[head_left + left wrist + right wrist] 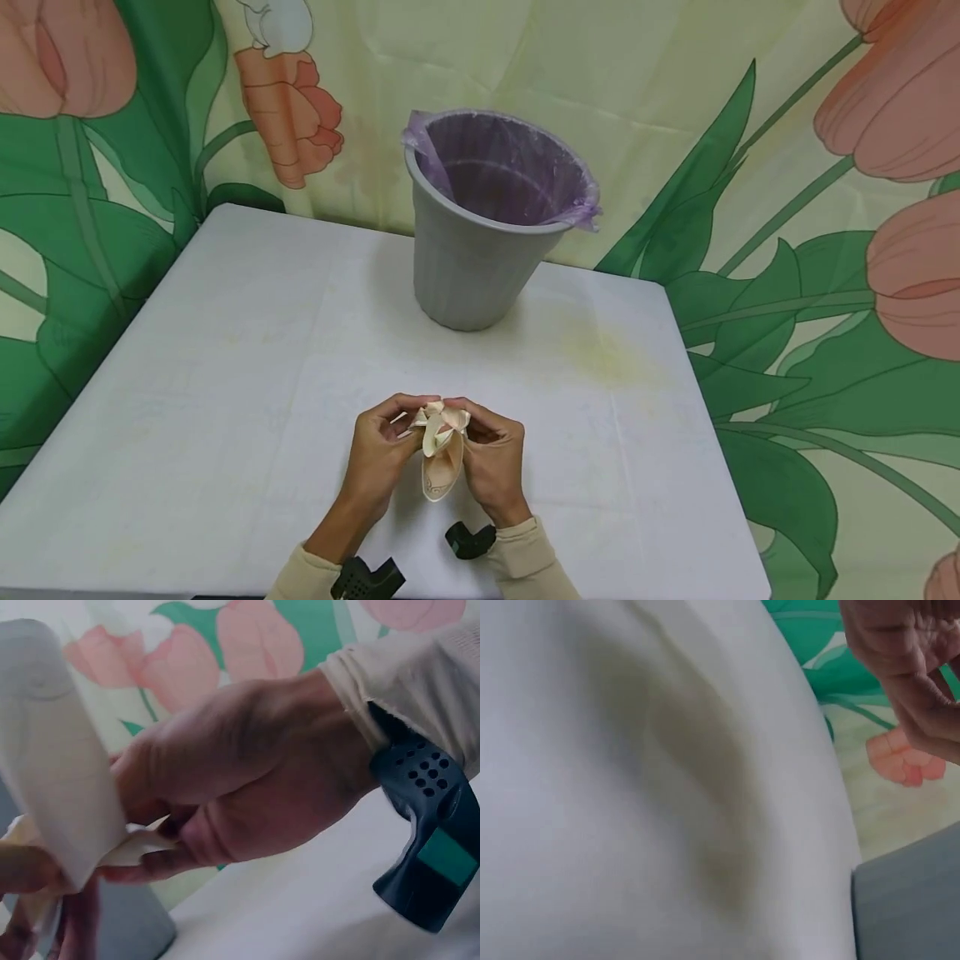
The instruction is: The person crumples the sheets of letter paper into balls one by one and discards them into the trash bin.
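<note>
A cream-coloured folded, paper-like piece [442, 475] is held up between both hands over the near part of the table. Its top is crumpled into bow-like folds, and a long rounded flap with a faint pattern hangs below. My left hand [377, 454] pinches the folds from the left with thumb and fingers. From the right, my right hand [497, 467] pinches the other side. In the left wrist view, the flap of the cream piece [64, 750] stands tall beside the left hand [232, 772]. The piece is out of sight in the right wrist view.
A grey bin [480, 275] with a purple liner bag [581, 212] stands at the back of the white-covered table [225, 400]. Behind hangs a tulip-print curtain [637, 75]. Black devices [367, 579] are strapped at both wrists.
</note>
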The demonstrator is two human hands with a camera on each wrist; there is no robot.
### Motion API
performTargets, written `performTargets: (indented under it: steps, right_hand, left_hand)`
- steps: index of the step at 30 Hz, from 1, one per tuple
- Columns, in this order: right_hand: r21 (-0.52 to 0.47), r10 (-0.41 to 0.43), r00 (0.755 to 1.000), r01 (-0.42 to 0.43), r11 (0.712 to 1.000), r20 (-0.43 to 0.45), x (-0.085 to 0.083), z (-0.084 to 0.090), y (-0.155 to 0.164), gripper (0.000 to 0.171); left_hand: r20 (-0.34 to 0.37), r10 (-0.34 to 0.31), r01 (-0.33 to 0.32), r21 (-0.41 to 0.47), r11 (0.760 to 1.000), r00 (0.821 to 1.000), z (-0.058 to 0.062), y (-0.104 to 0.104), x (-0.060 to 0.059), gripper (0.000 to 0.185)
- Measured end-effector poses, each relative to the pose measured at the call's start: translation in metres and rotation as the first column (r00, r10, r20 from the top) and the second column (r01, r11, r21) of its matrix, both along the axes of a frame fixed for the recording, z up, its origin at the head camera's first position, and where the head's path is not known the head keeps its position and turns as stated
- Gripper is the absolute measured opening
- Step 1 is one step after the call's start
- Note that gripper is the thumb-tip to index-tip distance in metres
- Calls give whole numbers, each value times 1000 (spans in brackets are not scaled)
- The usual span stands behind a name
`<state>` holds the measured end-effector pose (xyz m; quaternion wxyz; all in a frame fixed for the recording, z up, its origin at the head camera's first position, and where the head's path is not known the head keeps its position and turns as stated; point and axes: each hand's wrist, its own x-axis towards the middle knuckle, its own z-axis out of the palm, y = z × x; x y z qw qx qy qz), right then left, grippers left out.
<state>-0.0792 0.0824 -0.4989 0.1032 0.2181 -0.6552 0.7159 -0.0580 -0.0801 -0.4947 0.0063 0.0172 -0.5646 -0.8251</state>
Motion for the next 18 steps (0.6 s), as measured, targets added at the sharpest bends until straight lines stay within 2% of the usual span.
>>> performTargets:
  steps: [2,4,7,9,11,15,18]
  right_hand:
    - [-11,-24,1000,24,1000,-3,-1,1,-1,27]
    - [-21,-53,999,53,998,-4,-3,3,-2,26]
    - [-21,-98,995,98,995,-2,-5,4,-3,23]
    - [-17,-131,991,131,991,3,-5,4,-4,22]
    - [-6,-165,986,165,986,0,-4,3,-6,20]
    - [9,-217,976,217,976,-25,-2,1,-12,19]
    - [23,-250,968,251,968,-38,0,0,-15,20]
  left_hand:
    - [-58,-80,80,5,997,995,0,-7,3,40]
    - [-126,-151,155,21,988,980,0,-11,4,50]
    - [-225,-203,211,9,978,953,0,-12,5,69]
    - [-268,-204,208,-14,978,942,0,-9,5,85]
    - [-273,-178,171,-50,984,946,0,-5,4,93]
    - [-237,-106,87,-89,992,966,-1,1,3,76]
    - [-215,-94,71,-113,991,972,-1,1,2,69]
